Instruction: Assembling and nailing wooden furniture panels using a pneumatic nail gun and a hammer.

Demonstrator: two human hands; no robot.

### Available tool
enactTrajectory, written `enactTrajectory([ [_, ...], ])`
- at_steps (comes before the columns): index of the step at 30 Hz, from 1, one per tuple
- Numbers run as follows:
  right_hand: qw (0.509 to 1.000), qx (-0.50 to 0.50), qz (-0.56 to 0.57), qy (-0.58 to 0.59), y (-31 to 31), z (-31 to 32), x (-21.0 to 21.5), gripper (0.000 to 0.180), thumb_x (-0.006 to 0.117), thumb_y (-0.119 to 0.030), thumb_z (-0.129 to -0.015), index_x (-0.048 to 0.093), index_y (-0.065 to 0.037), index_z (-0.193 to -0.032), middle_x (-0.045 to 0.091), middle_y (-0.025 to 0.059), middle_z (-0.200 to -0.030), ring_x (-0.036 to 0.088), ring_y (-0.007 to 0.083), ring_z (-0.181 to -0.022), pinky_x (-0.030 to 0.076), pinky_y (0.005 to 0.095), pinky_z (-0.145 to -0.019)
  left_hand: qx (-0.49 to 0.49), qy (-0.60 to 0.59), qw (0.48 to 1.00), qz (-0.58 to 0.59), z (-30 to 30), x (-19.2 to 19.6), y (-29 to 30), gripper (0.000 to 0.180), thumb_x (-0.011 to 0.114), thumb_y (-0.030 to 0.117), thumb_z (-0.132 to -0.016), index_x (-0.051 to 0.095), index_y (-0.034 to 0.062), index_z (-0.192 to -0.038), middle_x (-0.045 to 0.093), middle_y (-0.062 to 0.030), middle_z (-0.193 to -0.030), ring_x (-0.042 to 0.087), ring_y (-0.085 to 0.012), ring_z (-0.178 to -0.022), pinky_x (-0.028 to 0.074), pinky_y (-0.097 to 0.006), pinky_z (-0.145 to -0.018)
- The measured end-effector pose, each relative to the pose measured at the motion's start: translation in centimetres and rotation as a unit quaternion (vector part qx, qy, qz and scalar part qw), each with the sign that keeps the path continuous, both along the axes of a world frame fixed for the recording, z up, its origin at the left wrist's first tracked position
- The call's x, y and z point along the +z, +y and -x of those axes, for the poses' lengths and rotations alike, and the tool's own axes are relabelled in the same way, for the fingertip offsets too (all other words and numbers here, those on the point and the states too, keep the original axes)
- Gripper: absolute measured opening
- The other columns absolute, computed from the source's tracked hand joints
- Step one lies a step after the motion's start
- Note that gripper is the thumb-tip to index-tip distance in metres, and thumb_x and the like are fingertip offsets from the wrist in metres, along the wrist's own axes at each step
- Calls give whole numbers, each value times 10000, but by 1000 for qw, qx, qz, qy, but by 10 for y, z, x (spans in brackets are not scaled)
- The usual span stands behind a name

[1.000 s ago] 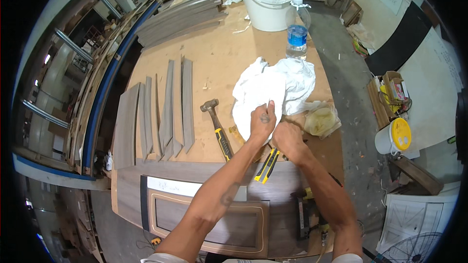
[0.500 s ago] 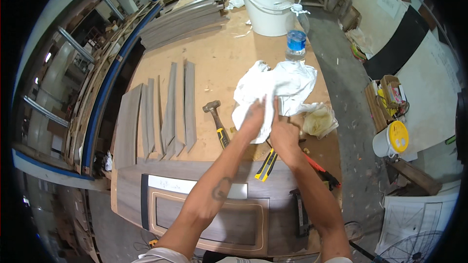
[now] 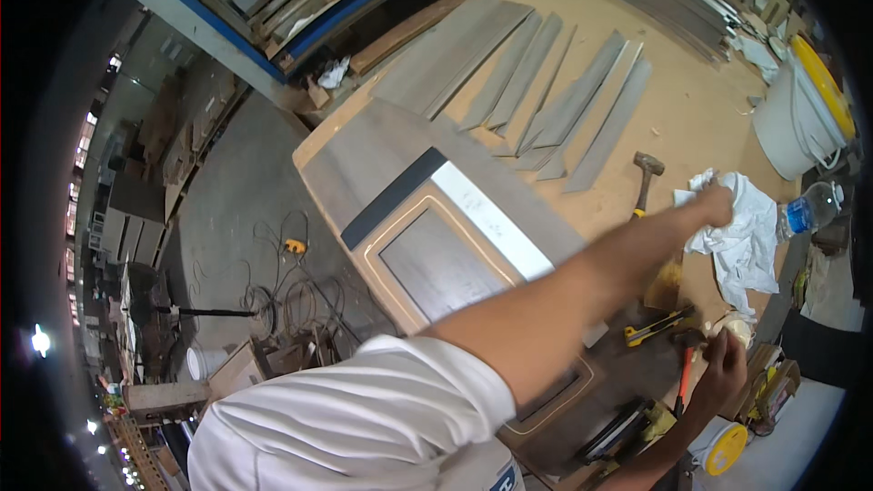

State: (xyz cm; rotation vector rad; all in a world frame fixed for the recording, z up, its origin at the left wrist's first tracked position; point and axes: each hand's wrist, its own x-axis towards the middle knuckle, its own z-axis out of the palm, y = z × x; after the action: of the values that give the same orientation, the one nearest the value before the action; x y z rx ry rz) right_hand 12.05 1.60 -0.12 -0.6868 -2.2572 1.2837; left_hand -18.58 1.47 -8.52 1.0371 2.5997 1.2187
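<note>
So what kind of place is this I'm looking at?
Most likely a woodworking or carpentry shop. A large plywood workbench carries cut grey board strips, a framed panel and a hammer. The left hand grips a white cloth; the right hand is near hand tools.

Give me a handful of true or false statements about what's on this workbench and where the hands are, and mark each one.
1. The left hand is on the white rag. True.
2. The hammer lies on top of the rag. False: it lies on the bench beside the rag.
3. The white bucket has a yellow lid. True.
4. The right hand grips the hammer. False: it is near the bench edge, away from the hammer.
5. The bottle has a red label. False: the label is blue.
</note>
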Motion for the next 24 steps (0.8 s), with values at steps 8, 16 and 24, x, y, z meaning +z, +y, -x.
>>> enactTrajectory([
  [8,982,-159,-62,-78,-116,-66,-6,512,472,-368,-1032,497,-26,-651,431,-1,-533,354,67,-500,291,264,-480,293,-35,954,-53,74,-1,-474,389,650,406,-879,706,29,-956,678,-202,-870,657,-250,-870,503,-393,-761],
  [16,981,-128,86,-118,-293,-48,-19,361,465,-314,-1030,613,1,-934,564,48,-605,569,110,-563,430,253,-539,420,-125,870,225,198,-33,-659,1301,798,653,-601,163,-69,-1478,299,-267,-1504,232,-409,-1416,241,-528,-1121],
  [24,971,-37,189,-143,-409,39,-19,312,532,-273,-1005,632,22,-999,598,44,-678,576,104,-618,457,246,-596,287,-260,899,204,275,-47,-716,1129,913,405,-574,338,-120,-1392,575,-261,-1268,599,-370,-1141,461,-453,-957],
])
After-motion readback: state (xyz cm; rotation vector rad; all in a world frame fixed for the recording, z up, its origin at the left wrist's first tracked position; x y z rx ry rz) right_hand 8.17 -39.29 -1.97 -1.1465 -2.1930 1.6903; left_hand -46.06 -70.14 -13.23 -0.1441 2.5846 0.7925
